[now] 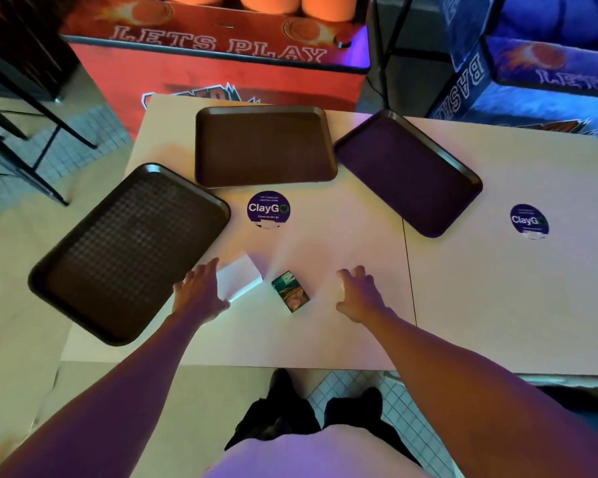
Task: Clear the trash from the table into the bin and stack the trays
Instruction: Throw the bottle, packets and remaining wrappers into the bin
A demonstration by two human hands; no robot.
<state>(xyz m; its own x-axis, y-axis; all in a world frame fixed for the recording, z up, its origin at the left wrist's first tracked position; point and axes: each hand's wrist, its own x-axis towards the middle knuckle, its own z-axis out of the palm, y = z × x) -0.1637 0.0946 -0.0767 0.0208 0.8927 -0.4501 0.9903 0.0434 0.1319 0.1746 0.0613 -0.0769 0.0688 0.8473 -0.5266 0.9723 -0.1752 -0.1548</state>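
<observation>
Both arms reach up-frame, lower centre. Left hand [199,291] spread over flat white paper card [241,278]; right hand [358,291] spread (holding nothing) beside green cigarette pack [290,291].

Left hand [199,291] covers the near corner of the white box [242,279], which lies on my side of the ClayGo sticker [268,209]. Sticker's small print: too fine to read. Cigarette pack [290,291], just beside the box: label blurred. Right hand [358,291], nearer me than the sticker: fingertips smeared, so I cannot tell whether they touch the table [325,339].
</observation>
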